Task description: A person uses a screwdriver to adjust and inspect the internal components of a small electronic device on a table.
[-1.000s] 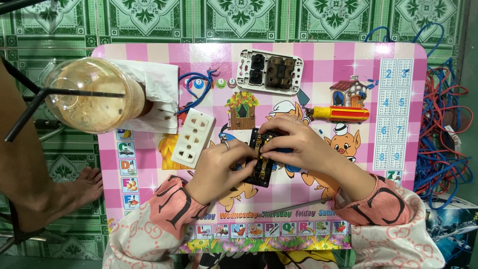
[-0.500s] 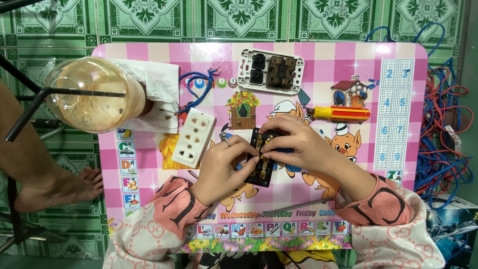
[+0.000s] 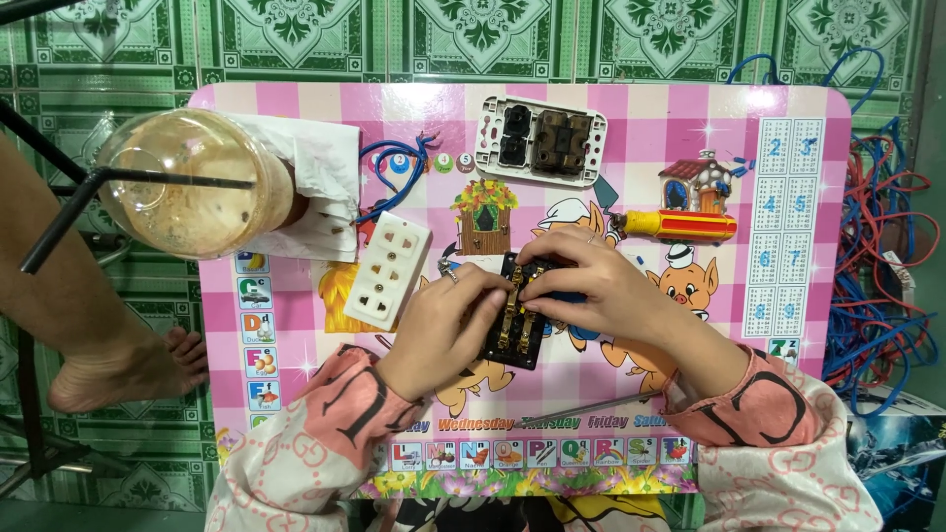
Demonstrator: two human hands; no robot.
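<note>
Both my hands meet over a black socket module (image 3: 517,325) with brass contacts, at the middle of a pink checked children's table (image 3: 788,394). My left hand (image 3: 448,320) grips the module's left side, a ring on one finger. From the right, my right hand (image 3: 591,291) pinches its top edge with the fingertips. A white multi-hole socket face (image 3: 391,268) lies just left of my left hand. A white frame with dark switch modules (image 3: 542,140) sits at the table's far edge. A yellow and red screwdriver (image 3: 680,226) rests right of my right hand.
A clear plastic cup of brownish drink (image 3: 192,182) stands on a white napkin at the table's far left. Blue wire pieces (image 3: 399,177) lie beside it. A tangle of red and blue wires (image 3: 877,276) fills the floor at right. Another person's bare foot (image 3: 118,369) rests at left.
My hands stay on the black module with only small finger shifts. The other person's foot at left has slid slightly.
</note>
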